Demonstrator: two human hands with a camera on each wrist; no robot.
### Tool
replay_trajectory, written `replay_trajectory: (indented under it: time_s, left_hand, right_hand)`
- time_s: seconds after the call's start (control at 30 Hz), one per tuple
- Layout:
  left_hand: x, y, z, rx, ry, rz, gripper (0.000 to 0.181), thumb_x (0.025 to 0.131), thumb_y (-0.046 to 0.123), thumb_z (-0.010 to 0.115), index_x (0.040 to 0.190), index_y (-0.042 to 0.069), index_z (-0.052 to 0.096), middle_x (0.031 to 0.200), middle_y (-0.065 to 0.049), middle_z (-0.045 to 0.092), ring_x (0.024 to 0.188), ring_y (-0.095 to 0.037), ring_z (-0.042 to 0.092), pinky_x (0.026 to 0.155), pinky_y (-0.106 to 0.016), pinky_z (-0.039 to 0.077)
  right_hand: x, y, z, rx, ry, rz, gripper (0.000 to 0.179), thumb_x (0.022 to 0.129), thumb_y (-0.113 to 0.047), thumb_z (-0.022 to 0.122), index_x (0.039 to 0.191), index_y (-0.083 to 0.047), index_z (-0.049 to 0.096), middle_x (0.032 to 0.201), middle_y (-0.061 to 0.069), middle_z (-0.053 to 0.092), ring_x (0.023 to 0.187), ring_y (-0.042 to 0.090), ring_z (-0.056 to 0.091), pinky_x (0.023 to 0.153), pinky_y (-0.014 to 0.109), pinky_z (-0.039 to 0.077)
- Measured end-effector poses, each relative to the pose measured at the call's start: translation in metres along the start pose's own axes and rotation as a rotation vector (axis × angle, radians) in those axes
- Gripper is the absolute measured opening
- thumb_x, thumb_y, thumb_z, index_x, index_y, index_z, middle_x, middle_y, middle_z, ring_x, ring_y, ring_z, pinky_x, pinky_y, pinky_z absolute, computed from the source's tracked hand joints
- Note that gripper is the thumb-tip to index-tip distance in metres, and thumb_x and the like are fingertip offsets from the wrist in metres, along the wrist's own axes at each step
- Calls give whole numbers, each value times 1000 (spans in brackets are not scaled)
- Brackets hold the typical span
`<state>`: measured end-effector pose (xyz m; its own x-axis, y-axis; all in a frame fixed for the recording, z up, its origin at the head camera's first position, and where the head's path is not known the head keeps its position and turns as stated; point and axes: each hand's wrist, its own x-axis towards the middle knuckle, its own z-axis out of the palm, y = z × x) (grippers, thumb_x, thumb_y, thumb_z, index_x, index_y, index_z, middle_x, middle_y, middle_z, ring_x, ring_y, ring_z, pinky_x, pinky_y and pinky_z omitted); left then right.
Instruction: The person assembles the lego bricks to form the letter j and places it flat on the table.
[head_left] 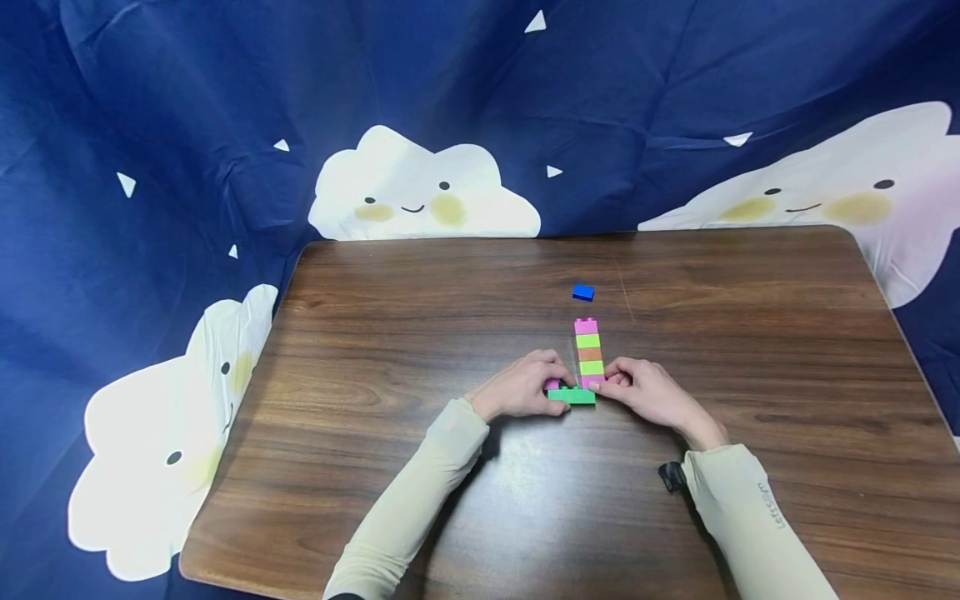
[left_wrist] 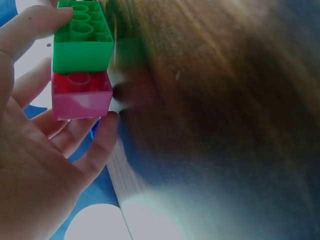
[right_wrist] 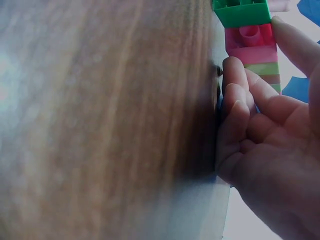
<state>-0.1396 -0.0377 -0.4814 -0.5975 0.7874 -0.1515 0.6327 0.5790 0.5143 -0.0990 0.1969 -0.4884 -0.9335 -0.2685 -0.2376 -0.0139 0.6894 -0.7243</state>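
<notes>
A long green brick (head_left: 572, 397) lies crosswise near the middle of the table, its studless underside turned partly to the left wrist camera (left_wrist: 82, 57). Joined at its left end is a pink brick (left_wrist: 82, 106). My left hand (head_left: 522, 386) grips the green brick, thumb on the near side and fingers round the pink one. From the right end a row of joined bricks (head_left: 589, 354), pink, lime and orange, runs away from me. Between thumb and fingers, my right hand (head_left: 654, 396) pinches the row's near pink brick (right_wrist: 252, 54), which meets the green brick.
A single blue brick (head_left: 582, 292) lies beyond the far end of the row. The brown wooden table (head_left: 375, 333) reaches back to a blue curtain (head_left: 600, 92) with white clouds. A small black object (head_left: 672, 477) sits at the right sleeve cuff.
</notes>
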Motion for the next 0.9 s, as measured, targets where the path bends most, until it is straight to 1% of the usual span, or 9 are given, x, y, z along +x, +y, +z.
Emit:
replay_trajectory:
  time_s: [0.17, 0.27, 0.4, 0.53, 0.67, 0.73, 0.83, 0.9]
  left_hand:
    - [0, 0, 0, 3, 3, -5, 34, 83, 33, 72, 114, 20, 69, 106, 5, 57, 99, -10, 51, 83, -19, 41]
    - [-1, -1, 1, 4, 4, -18, 35, 84, 33, 71, 116, 19, 69, 108, 5, 58, 101, -11, 50, 85, -21, 41]
    - [-2, -1, 1, 6, 2, -37, 36, 85, 34, 69, 118, 20, 68, 112, 5, 58, 105, -12, 50, 89, -25, 41]
    - [-3, -2, 1, -2, 14, -44, 36, 85, 37, 69, 117, 20, 68, 111, 5, 58, 104, -12, 50, 89, -25, 41]
    - [-3, -4, 3, -37, 37, -59, 38, 85, 42, 70, 116, 21, 68, 109, 6, 58, 103, -10, 50, 89, -23, 41]
    - [-4, -6, 4, -73, 46, -74, 40, 84, 43, 70, 116, 20, 68, 110, 5, 59, 104, -11, 50, 90, -23, 42]
    - [-5, -7, 4, -124, 51, -101, 45, 84, 45, 71, 120, 18, 65, 114, 4, 58, 107, -12, 48, 91, -23, 42]
    - [-6, -8, 4, -150, 44, -122, 50, 84, 45, 71, 124, 17, 63, 116, 2, 56, 108, -13, 46, 91, -24, 42]
  right_hand:
    - [0, 1, 1, -5, 3, 2, 32, 91, -37, 64, 98, -6, 67, 79, -2, 60, 72, 11, 49, 64, 23, 39]
    - [1, 2, 1, -4, -3, 7, 30, 91, -35, 64, 98, -7, 67, 78, -2, 59, 71, 11, 49, 64, 23, 39]
    - [1, 3, 2, -1, -11, 9, 30, 91, -36, 64, 99, -7, 67, 78, -2, 59, 72, 12, 49, 64, 23, 39]
    - [1, 3, 1, 1, -17, 13, 32, 91, -38, 64, 100, -7, 67, 79, -1, 59, 72, 13, 49, 64, 24, 39]
    - [1, 2, 2, 4, -14, 15, 32, 91, -38, 63, 100, -7, 67, 80, -1, 60, 73, 12, 50, 64, 24, 39]
    - [2, 2, 3, 3, -10, 11, 31, 91, -37, 64, 100, -7, 67, 80, -1, 61, 73, 12, 50, 65, 23, 40]
    - [2, 1, 3, -1, -7, 11, 29, 91, -36, 64, 99, -8, 68, 79, -1, 61, 72, 11, 50, 65, 23, 40]
    - [2, 0, 2, -7, -8, 8, 30, 91, -36, 64, 100, -8, 68, 79, -2, 61, 72, 11, 50, 65, 24, 40]
